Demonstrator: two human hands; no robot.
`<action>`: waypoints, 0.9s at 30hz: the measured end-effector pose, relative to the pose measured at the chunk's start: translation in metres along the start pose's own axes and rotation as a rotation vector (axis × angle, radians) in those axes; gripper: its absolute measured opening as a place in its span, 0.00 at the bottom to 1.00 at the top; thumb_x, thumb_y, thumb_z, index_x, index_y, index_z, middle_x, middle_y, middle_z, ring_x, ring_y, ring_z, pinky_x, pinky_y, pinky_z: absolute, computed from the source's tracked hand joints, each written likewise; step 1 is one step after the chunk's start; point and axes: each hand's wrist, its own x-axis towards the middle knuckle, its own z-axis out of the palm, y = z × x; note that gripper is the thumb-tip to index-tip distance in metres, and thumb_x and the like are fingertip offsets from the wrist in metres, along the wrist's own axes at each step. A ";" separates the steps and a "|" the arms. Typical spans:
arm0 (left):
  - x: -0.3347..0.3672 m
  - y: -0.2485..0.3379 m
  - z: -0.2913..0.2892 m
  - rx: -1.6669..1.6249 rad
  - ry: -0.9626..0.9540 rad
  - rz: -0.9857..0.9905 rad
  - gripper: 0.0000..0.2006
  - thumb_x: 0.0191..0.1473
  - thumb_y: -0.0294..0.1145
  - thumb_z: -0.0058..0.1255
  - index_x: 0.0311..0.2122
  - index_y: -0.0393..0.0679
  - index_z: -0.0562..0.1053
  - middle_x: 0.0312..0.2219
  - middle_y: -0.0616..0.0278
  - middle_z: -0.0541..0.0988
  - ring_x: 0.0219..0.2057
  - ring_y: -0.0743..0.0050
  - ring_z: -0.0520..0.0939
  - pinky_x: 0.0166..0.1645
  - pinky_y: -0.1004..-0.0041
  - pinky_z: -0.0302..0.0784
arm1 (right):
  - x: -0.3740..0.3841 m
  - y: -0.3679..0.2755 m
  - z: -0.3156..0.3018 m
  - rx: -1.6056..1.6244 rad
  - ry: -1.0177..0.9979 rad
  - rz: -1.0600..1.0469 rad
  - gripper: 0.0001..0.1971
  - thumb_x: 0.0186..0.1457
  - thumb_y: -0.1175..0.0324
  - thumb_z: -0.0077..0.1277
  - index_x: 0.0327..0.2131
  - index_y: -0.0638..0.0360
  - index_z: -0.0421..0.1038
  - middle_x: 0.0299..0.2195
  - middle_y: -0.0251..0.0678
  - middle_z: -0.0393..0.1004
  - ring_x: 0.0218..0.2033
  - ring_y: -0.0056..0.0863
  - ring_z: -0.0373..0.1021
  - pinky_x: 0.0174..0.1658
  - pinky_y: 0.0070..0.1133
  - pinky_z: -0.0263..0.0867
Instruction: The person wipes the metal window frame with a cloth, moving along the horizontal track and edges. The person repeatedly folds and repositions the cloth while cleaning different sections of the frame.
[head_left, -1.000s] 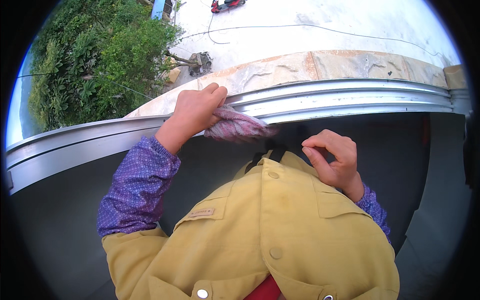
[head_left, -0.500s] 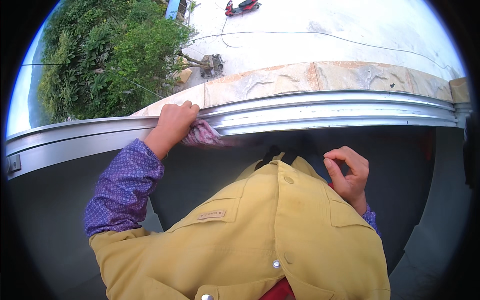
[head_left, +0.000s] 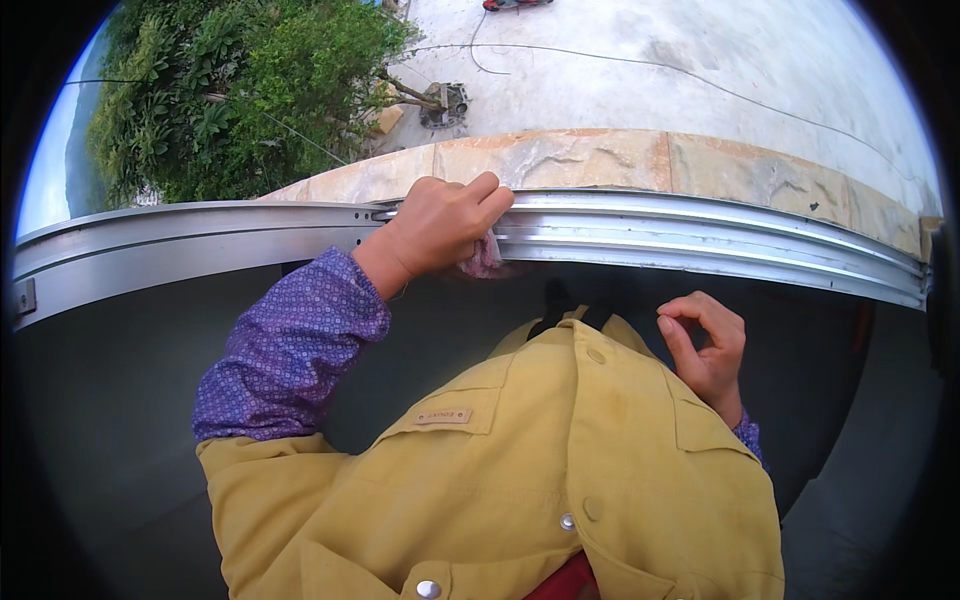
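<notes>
My left hand point(head_left: 440, 225) is closed around a pink and white cloth point(head_left: 486, 258), mostly hidden under the fingers. It presses down on the silver metal window track point(head_left: 640, 228), close to where the sliding frame point(head_left: 180, 240) ends. A crumpled bit of the cloth hangs over the track's near edge. My right hand point(head_left: 708, 345) is held in front of my yellow jacket point(head_left: 500, 460), apart from the track. Its fingers are curled with thumb and forefinger near each other, and I cannot make out anything between them.
Beyond the track runs a stone ledge point(head_left: 560, 155) with a steep drop outside. A leafy tree point(head_left: 210, 100) stands outside at the left. Pale ground point(head_left: 700, 60) lies far below, with a dark cable point(head_left: 640, 62) and part of a red vehicle point(head_left: 515, 4).
My left hand has slid to the right along the track with the cloth. The right hand keeps nearly the same pose, and the view has shifted slightly.
</notes>
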 end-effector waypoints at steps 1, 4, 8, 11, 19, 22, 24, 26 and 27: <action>0.011 0.006 0.004 -0.028 0.041 0.010 0.14 0.39 0.24 0.54 0.36 0.47 0.70 0.29 0.63 0.73 0.21 0.60 0.80 0.22 0.64 0.72 | 0.001 0.001 0.000 0.005 -0.006 -0.005 0.05 0.48 0.83 0.59 0.30 0.65 0.76 0.22 0.35 0.74 0.17 0.18 0.67 0.21 0.14 0.59; 0.067 0.042 0.014 -0.126 0.188 0.075 0.13 0.39 0.24 0.55 0.34 0.47 0.70 0.29 0.63 0.73 0.24 0.59 0.80 0.23 0.64 0.72 | 0.000 -0.003 -0.002 0.001 -0.032 -0.019 0.05 0.48 0.83 0.59 0.30 0.65 0.76 0.22 0.35 0.75 0.17 0.18 0.68 0.21 0.14 0.59; 0.093 0.052 0.022 -0.225 0.149 0.039 0.14 0.38 0.24 0.56 0.34 0.49 0.70 0.29 0.65 0.73 0.26 0.58 0.80 0.25 0.61 0.71 | -0.006 -0.007 -0.010 -0.056 -0.003 -0.007 0.04 0.48 0.82 0.58 0.30 0.65 0.76 0.22 0.35 0.75 0.17 0.19 0.68 0.20 0.15 0.60; 0.078 0.040 0.018 -0.243 0.105 0.006 0.15 0.37 0.23 0.58 0.33 0.50 0.71 0.28 0.65 0.75 0.26 0.57 0.80 0.25 0.61 0.71 | -0.016 -0.006 -0.016 -0.083 0.055 0.017 0.04 0.48 0.82 0.58 0.30 0.65 0.76 0.22 0.35 0.75 0.17 0.18 0.68 0.20 0.14 0.60; 0.002 0.059 -0.014 -0.434 0.504 -0.008 0.16 0.34 0.14 0.58 0.31 0.42 0.71 0.24 0.58 0.77 0.23 0.60 0.79 0.25 0.70 0.74 | 0.001 -0.008 0.002 -0.048 0.005 -0.034 0.07 0.48 0.80 0.60 0.33 0.63 0.76 0.25 0.36 0.75 0.19 0.22 0.70 0.22 0.16 0.63; 0.003 0.081 -0.019 -0.704 0.571 -0.021 0.15 0.38 0.15 0.64 0.30 0.40 0.70 0.22 0.57 0.77 0.22 0.62 0.80 0.27 0.74 0.75 | 0.021 -0.017 0.016 -0.085 -0.060 -0.082 0.11 0.46 0.76 0.64 0.36 0.61 0.77 0.28 0.37 0.76 0.23 0.27 0.72 0.25 0.20 0.68; -0.019 0.086 -0.021 -0.845 0.533 -0.095 0.14 0.42 0.15 0.65 0.31 0.38 0.70 0.23 0.57 0.77 0.24 0.68 0.79 0.29 0.76 0.74 | 0.029 -0.019 0.022 -0.123 -0.118 -0.208 0.14 0.44 0.73 0.66 0.37 0.59 0.76 0.30 0.37 0.76 0.26 0.31 0.74 0.27 0.23 0.70; -0.035 0.085 -0.027 -0.881 0.467 -0.212 0.14 0.42 0.15 0.64 0.31 0.37 0.70 0.23 0.58 0.76 0.24 0.70 0.78 0.30 0.77 0.72 | 0.029 -0.017 0.024 -0.169 -0.205 -0.248 0.14 0.43 0.70 0.67 0.36 0.58 0.77 0.31 0.36 0.76 0.29 0.34 0.75 0.30 0.24 0.72; -0.042 0.081 -0.028 -0.880 0.452 -0.227 0.13 0.42 0.15 0.64 0.31 0.37 0.70 0.23 0.58 0.75 0.24 0.71 0.77 0.30 0.77 0.72 | 0.029 -0.018 0.027 -0.167 -0.238 -0.267 0.14 0.44 0.69 0.67 0.36 0.58 0.77 0.32 0.36 0.76 0.29 0.34 0.75 0.30 0.24 0.72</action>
